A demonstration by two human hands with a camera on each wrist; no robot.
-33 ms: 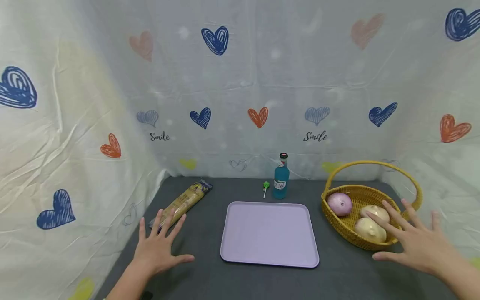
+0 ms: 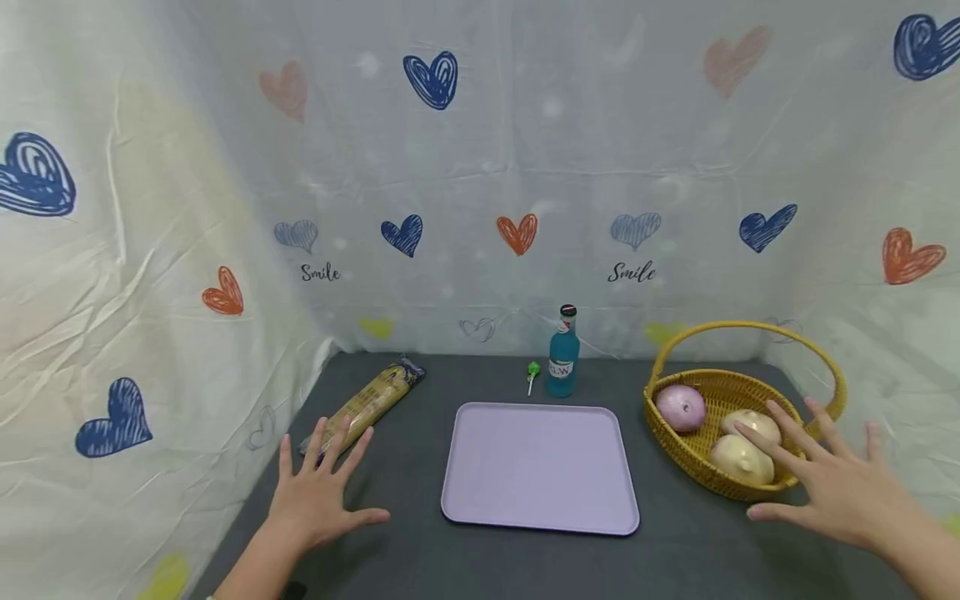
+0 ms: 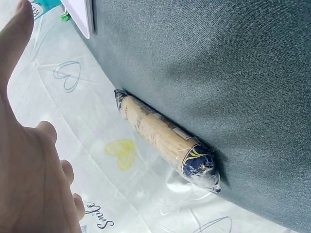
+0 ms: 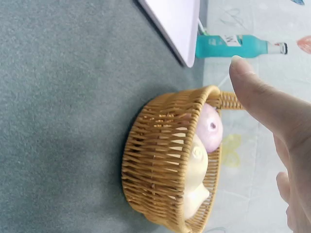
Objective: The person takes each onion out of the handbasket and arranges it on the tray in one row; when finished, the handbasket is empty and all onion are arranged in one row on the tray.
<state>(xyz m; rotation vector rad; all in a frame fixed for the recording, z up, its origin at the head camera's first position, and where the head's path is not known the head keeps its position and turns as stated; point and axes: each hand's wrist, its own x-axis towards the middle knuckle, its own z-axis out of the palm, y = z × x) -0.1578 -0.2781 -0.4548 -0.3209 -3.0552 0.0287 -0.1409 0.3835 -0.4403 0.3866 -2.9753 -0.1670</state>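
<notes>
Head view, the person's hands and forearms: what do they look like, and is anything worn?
The left hand and right hand are ungloved, five-fingered, with no rings or markings visible. No sleeve covers the visible left forearm or right forearm. Any wristwear is too cut off to identify.

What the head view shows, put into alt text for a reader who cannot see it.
A person's left hand and right hand hover, fingers spread, over a dark table, either side of a lilac tray. A long packet lies beyond the left hand; a basket of three onions stands near the right. Behind the tray are a blue bottle and green lollipop.
</notes>
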